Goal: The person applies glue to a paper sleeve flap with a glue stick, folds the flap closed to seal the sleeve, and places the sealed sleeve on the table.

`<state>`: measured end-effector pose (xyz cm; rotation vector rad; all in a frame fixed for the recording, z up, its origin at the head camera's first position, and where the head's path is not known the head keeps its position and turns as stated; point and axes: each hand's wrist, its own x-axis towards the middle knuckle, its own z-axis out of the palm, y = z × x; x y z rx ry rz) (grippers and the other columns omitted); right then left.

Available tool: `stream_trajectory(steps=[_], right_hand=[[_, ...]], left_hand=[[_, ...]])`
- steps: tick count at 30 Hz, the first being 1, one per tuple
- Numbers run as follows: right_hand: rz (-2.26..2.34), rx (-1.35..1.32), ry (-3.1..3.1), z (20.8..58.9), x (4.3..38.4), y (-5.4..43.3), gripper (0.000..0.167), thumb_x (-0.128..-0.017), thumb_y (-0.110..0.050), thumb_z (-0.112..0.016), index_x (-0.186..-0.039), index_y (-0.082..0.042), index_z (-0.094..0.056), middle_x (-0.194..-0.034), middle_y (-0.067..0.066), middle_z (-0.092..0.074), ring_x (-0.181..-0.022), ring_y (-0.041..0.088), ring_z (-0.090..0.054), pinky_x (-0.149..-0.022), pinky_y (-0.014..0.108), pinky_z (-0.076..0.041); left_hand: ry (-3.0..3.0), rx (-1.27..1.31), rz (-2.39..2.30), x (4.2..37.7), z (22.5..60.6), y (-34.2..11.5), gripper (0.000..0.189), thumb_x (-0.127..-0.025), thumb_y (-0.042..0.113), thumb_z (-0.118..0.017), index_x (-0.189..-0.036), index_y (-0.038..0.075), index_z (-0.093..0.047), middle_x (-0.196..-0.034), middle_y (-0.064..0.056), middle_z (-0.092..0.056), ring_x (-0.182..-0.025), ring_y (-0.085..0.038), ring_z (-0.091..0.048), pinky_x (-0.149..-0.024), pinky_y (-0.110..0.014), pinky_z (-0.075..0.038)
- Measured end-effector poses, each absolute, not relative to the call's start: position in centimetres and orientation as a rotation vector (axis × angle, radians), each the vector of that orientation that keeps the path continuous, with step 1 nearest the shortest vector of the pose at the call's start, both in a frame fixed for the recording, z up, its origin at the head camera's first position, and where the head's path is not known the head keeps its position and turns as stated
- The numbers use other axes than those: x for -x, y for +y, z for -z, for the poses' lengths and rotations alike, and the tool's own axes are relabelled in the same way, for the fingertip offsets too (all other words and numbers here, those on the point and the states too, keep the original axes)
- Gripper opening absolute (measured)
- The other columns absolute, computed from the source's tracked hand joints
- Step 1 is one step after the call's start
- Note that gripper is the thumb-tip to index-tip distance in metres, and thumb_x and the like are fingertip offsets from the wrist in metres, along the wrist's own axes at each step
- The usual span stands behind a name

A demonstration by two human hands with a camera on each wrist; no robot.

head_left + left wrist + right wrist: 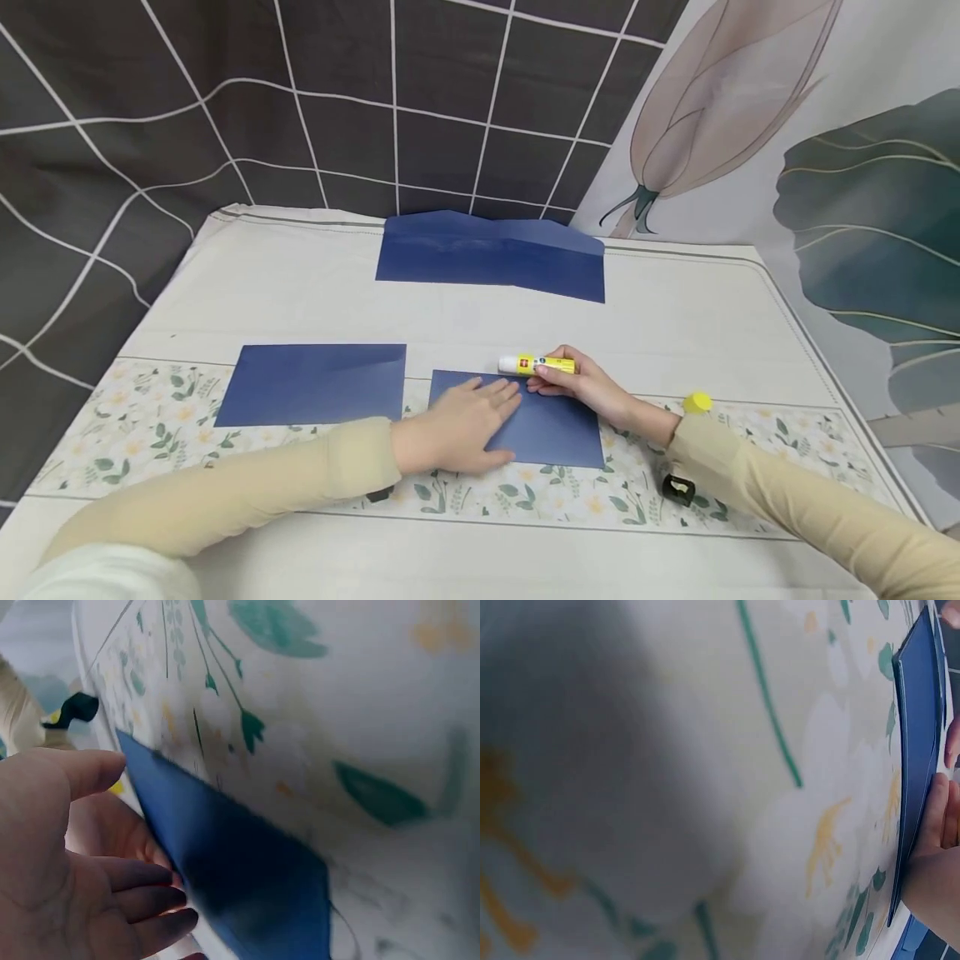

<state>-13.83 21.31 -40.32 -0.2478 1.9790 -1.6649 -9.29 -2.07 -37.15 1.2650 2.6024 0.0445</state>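
Note:
In the head view, my left hand (467,427) lies with fingers spread on a dark blue sheet of paper (558,437). My right hand (588,390) holds a yellow and white glue stick (517,364) by its yellow end, along the sheet's far edge. The stick's white end points left, towards the left fingertips. Its round yellow cap (697,402) stands on the table beyond the right wrist. The left wrist view has the left palm beside the blue sheet (225,847). In the right wrist view the sheet (919,712) appears edge-on; the glue stick is out of sight there.
Another flat blue sheet (315,385) lies to the left on the flowered strip of the tablecloth (135,400). At the back, a larger creased blue sheet (480,258) leans up against the dark grid-patterned curtain (450,150).

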Motion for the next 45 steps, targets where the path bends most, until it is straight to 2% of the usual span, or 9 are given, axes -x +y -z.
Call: stream_trajectory(steps=[6,13,18,24,31,36,45], right_hand=[[1.659,0.242,1.976,40.4,13.9,21.3,0.032,-0.1,-0.019,-0.05,-0.116,0.006,-0.039,-0.108,0.014,-0.068,-0.095,0.004,-0.069,-0.088,0.022,-0.054],[1.657,0.242,1.986,40.4,13.9,21.3,0.033,-0.1,-0.02,-0.05,-0.116,0.007,-0.038,-0.112,0.02,-0.067,-0.096,0.005,-0.069,-0.088,0.023,-0.054],[1.653,0.247,1.992,40.4,13.8,21.5,0.034,-0.1,-0.02,-0.05,-0.117,0.007,-0.038,-0.113,0.02,-0.066,-0.096,0.004,-0.069,-0.088,0.023,-0.054],[1.661,0.244,1.994,40.3,13.7,21.4,0.032,-0.1,-0.019,-0.05,-0.117,0.006,-0.039,-0.111,0.018,-0.067,-0.095,0.004,-0.069,-0.088,0.022,-0.054],[1.661,0.249,1.996,40.2,13.6,21.2,0.031,-0.1,-0.019,-0.051,-0.117,0.005,-0.04,-0.109,0.016,-0.067,-0.094,0.004,-0.068,-0.087,0.022,-0.054],[1.667,0.255,1.999,40.3,13.5,21.2,0.03,-0.1,-0.017,-0.051,-0.116,0.005,-0.04,-0.109,0.016,-0.067,-0.093,0.004,-0.069,-0.087,0.022,-0.054],[1.596,0.231,2.038,40.0,13.7,21.2,0.037,-0.1,-0.023,-0.052,-0.12,0.005,-0.04,-0.119,0.025,-0.063,-0.096,0.003,-0.068,-0.089,0.022,-0.053]], left_hand=[[2.587,-1.299,0.084,8.9,37.6,-0.4,0.083,-0.093,0.063,-0.04,-0.15,0.004,-0.028,-0.156,-0.011,-0.027,-0.147,-0.022,-0.024,-0.119,-0.043,-0.025],[2.604,-1.244,0.148,8.4,38.0,0.0,0.086,-0.093,0.066,-0.037,-0.151,0.004,-0.025,-0.158,-0.011,-0.023,-0.148,-0.022,-0.02,-0.119,-0.04,-0.024],[2.624,-1.218,0.146,7.9,38.5,0.1,0.087,-0.093,0.068,-0.035,-0.151,0.003,-0.026,-0.159,-0.012,-0.021,-0.148,-0.023,-0.019,-0.118,-0.039,-0.027],[2.618,-1.171,0.049,8.0,38.5,-0.1,0.083,-0.093,0.063,-0.039,-0.151,0.005,-0.026,-0.16,-0.011,-0.019,-0.149,-0.022,-0.017,-0.118,-0.039,-0.027],[2.608,-1.102,-0.076,8.6,38.1,-0.4,0.072,-0.094,0.049,-0.047,-0.148,0.004,-0.035,-0.156,-0.011,-0.029,-0.147,-0.022,-0.024,-0.119,-0.041,-0.024],[2.622,-1.066,-0.084,8.5,37.8,-1.5,0.071,-0.092,0.048,-0.05,-0.146,0.004,-0.038,-0.155,-0.01,-0.032,-0.146,-0.022,-0.027,-0.119,-0.043,-0.023],[2.648,-1.035,-0.138,8.2,38.1,-3.6,0.077,-0.09,0.052,-0.053,-0.147,0.004,-0.036,-0.156,-0.012,-0.029,-0.146,-0.028,-0.026,-0.119,-0.051,-0.019]])
